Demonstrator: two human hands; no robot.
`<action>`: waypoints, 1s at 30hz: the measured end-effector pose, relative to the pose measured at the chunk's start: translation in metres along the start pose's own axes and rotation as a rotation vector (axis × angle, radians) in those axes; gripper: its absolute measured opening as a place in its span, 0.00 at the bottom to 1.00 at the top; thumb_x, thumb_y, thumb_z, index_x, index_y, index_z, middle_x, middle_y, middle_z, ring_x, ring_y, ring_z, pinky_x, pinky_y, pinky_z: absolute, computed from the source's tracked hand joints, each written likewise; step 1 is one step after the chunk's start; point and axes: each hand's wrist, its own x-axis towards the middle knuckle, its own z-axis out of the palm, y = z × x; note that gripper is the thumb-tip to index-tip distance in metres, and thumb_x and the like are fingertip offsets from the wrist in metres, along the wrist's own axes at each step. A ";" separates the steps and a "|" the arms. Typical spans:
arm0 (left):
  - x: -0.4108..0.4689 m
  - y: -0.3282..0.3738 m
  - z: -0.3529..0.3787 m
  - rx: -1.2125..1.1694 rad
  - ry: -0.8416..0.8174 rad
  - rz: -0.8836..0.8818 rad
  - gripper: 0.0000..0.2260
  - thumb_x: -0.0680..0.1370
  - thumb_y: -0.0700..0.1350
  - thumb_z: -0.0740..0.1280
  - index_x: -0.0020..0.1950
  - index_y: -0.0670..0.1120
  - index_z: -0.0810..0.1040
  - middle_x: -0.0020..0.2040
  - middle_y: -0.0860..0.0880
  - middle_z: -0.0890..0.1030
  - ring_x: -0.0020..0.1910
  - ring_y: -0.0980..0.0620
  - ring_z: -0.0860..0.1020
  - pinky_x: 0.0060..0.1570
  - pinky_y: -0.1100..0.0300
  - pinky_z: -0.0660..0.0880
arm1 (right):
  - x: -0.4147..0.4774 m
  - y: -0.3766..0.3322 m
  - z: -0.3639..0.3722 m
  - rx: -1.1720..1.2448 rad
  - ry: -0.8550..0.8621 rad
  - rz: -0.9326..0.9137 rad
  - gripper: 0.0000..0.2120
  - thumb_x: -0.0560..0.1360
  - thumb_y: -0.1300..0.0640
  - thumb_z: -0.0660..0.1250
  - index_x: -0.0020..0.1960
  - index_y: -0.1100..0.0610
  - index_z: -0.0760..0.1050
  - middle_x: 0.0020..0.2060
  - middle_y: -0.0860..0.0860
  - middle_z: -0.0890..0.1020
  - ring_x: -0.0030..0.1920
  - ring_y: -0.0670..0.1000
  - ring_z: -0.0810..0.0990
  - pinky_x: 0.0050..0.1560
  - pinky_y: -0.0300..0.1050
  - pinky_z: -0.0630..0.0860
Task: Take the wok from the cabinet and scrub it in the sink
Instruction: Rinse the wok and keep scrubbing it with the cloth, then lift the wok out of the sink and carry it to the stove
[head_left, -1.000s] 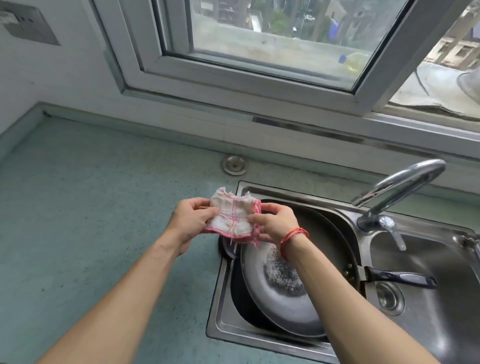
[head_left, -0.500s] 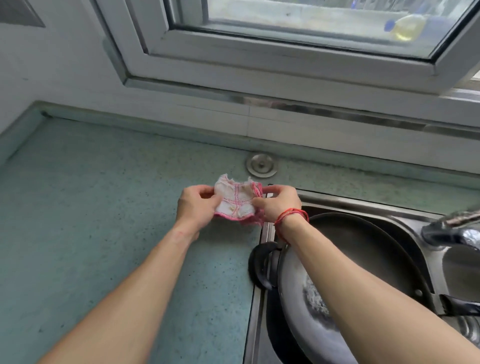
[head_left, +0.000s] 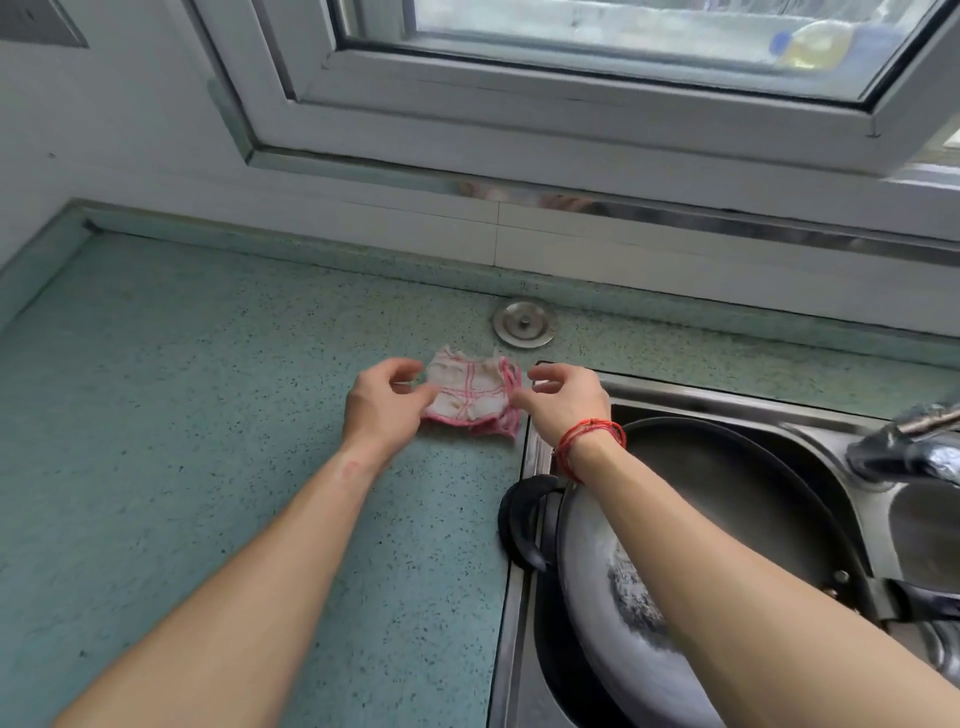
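Obs: wok (head_left: 727, 499) is out of the cabinet & in the sink (head_left: 727, 402), lying tilted in the left basin. Its loop handle (head_left: 519, 519) pokes over the left rim, and a dark speckled patch shows on its grey face. Pink-checked cloth (head_left: 470, 397) lies crumpled on the green counter (head_left: 208, 415), just beside the sink's back-left corner & near a round metal cap (head_left: 523, 323). Step in hand, my read: the scrub stage, w/ the cloth off the wok, either being laid down or about to be taken up; can't say which. Left hand (head_left: 382, 410) is at the cloth's left edge, right hand (head_left: 566, 400) at its right edge. Both are palm-down w/ forearms stretched fwd, the right one passing over the wok. Grip: fingers of both loosely curled & apart, nothing pinched; whether the tips graze the cloth, can't tell. Red string band (head_left: 592, 439) on right wrist. Next, prob.: pinch the cloth & bring it to the speckled patch, or go for the tap (head_left: 904, 452) to rinse. Either way one hand must steady the tilted wok, as it could rock in the basin.
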 end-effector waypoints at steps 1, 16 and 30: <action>-0.005 0.004 -0.001 0.006 0.003 0.014 0.17 0.77 0.43 0.72 0.65 0.45 0.78 0.56 0.52 0.79 0.56 0.53 0.78 0.55 0.61 0.73 | -0.005 0.002 -0.006 0.007 0.005 0.003 0.14 0.72 0.52 0.72 0.57 0.52 0.80 0.47 0.48 0.83 0.49 0.48 0.80 0.52 0.39 0.74; -0.131 0.078 0.037 0.112 -0.123 0.315 0.20 0.78 0.49 0.69 0.69 0.47 0.74 0.58 0.50 0.78 0.55 0.53 0.78 0.52 0.60 0.76 | -0.099 0.070 -0.152 -0.167 0.148 -0.078 0.20 0.75 0.44 0.67 0.64 0.47 0.75 0.53 0.48 0.81 0.51 0.48 0.77 0.54 0.39 0.70; -0.175 0.048 0.056 0.574 -0.158 0.385 0.32 0.72 0.59 0.68 0.70 0.42 0.75 0.67 0.38 0.74 0.68 0.37 0.69 0.70 0.46 0.64 | -0.174 0.200 -0.282 -0.552 0.277 0.072 0.27 0.74 0.38 0.63 0.69 0.48 0.69 0.62 0.53 0.76 0.63 0.57 0.73 0.63 0.54 0.71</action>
